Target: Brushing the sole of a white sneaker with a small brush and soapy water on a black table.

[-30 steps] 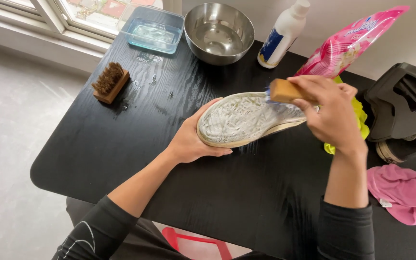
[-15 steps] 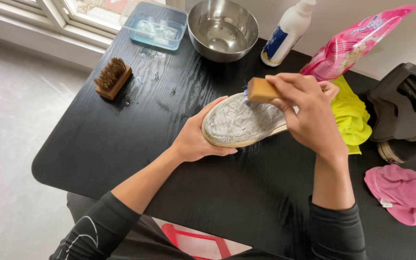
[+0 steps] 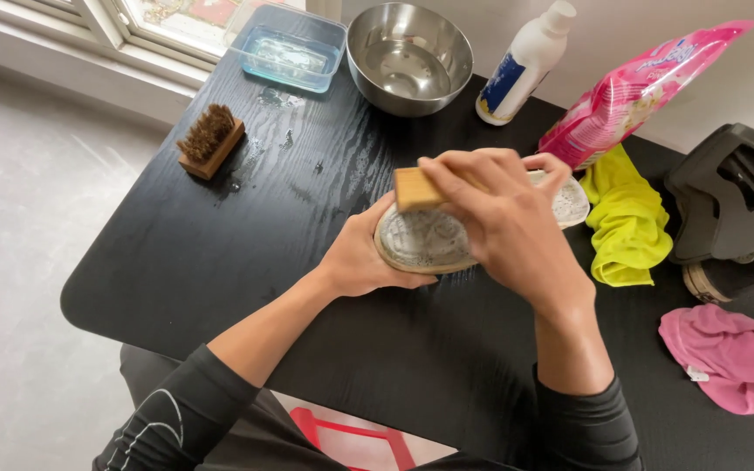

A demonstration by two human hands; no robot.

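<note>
- Head view: left hand (image 3: 361, 258) grips the heel end of an upturned shoe (image 3: 434, 240), sole up, over the black bench (image 3: 220, 253).
- Right hand (image 3: 503, 222) clamps a wooden brush (image 3: 414, 187) against the sole.
- Second brush (image 3: 209, 139), steel bowl (image 3: 407, 57), yellow cloth (image 3: 626, 218) lie nearby.

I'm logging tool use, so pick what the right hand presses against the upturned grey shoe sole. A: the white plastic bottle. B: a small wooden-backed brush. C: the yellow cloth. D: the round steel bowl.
B: the right hand grips a small wooden-backed brush on the upturned grey shoe sole, which the left hand steadies over the black table.
</note>
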